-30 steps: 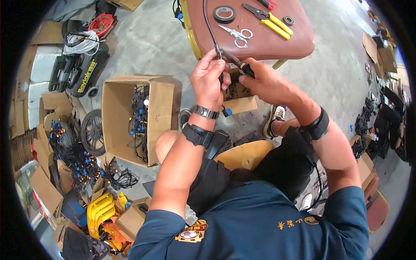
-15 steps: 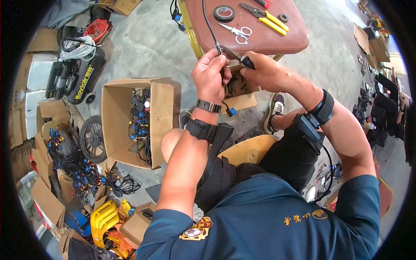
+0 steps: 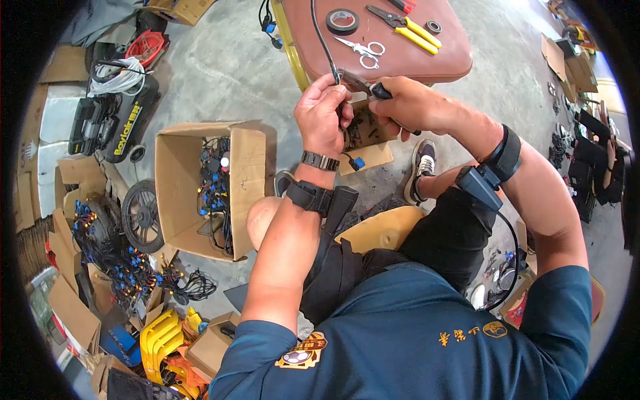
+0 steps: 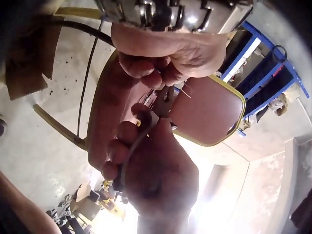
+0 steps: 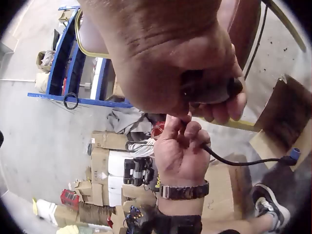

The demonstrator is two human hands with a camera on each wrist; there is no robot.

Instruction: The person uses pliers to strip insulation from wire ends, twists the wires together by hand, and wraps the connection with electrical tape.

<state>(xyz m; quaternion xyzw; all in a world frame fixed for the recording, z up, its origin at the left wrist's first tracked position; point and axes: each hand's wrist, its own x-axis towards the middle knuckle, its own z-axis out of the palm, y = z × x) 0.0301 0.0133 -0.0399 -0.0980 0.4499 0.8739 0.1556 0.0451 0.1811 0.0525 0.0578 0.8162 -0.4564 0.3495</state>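
Observation:
In the head view, my left hand (image 3: 321, 121) pinches a black cable (image 3: 324, 45) between thumb and fingers near the edge of a brown padded seat (image 3: 400, 63). My right hand (image 3: 423, 107) grips pliers (image 3: 355, 82) by their black handles, the metal jaws right at the cable by the left fingertips. Seen from the left wrist, the pliers' jaws point up at the left fingers, and thin wire ends (image 4: 186, 90) stick out there. In the right wrist view, the lower cable (image 5: 239, 163) trails from the left hand to a blue connector (image 5: 292, 155).
On the seat lie black tape (image 3: 342, 21), folding scissors (image 3: 363, 51), a yellow-handled stripping tool (image 3: 420, 35) and a small dark ring (image 3: 433, 27). A small carton (image 3: 370, 159) stands below the hands. Left is a large carton (image 3: 247, 187) of cables, near a wheel (image 3: 141, 212).
The right hand has shifted its hold on the pliers, and a second handle end now shows below its fingers. The left hand keeps pinching the cable. The head view has shifted slightly.

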